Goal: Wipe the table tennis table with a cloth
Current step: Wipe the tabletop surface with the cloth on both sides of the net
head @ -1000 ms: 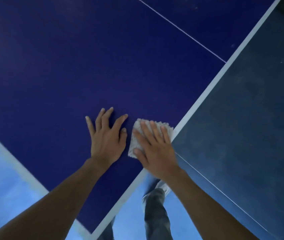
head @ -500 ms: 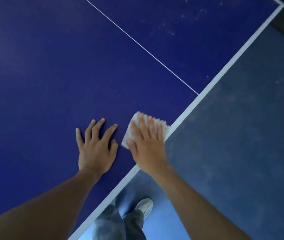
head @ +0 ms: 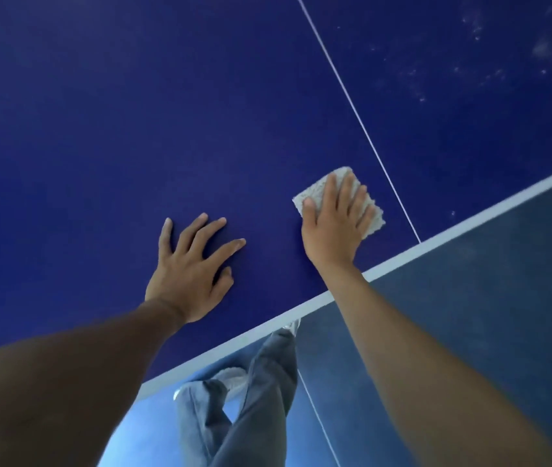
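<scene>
Head view, looking down on a dark blue table tennis table point(head: 133, 129). The right hand point(head: 331, 227) lies flat on top of a small light grey cloth point(head: 315, 192), fingers straight and close together, palm down, pressing it onto the surface; nothing is curled round it. The cloth is folded into a small pad, with its fuzzy edges showing past the fingertips and on the thumb side. It sits on the blue top near the table's edge, just left of the thin white centre line point(head: 352, 106) and not touching it.

The left hand point(head: 190, 274) is flat on the bare table top, fingers spread and mostly straight, thumb tucked toward the palm, holding nothing. It is left of the right hand, apart from it and from the cloth.

The wide white edge line point(head: 470, 224) runs diagonally from lower left to upper right; the right forearm crosses it. Pale dust specks and smudges point(head: 416, 92) show on the blue top right of the centre line, upper right of the view.

Below the edge are a grey-blue floor point(head: 487, 315), the person's grey trousers point(head: 261, 382) and part of a light shoe point(head: 234, 379). Both forearms are bare.
</scene>
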